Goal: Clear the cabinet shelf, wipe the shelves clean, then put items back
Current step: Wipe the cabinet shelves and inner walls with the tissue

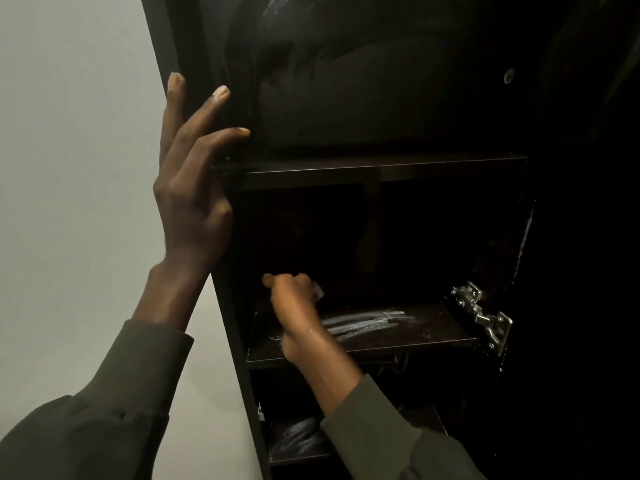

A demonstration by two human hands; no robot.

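Right hand is closed on a small pale cloth, at the left of the cabinet's middle shelf. Left hand is open, braced on the cabinet side panel. White streaks right of the cloth: overlap passes, reach back corners.

The dark cabinet stands against a pale wall, its inside nearly black. An upper shelf runs across at about mid-height, and I can see only its thin front edge, so what sits on it is hidden. Below it, the middle shelf is in plain sight: its dark board carries pale streaks, perhaps wet smears or dust, and scattered light specks toward the right end. Lower still, a third shelf shows more whitish streaking on its surface. A metal hinge is fixed to the right wall just beside the middle shelf.
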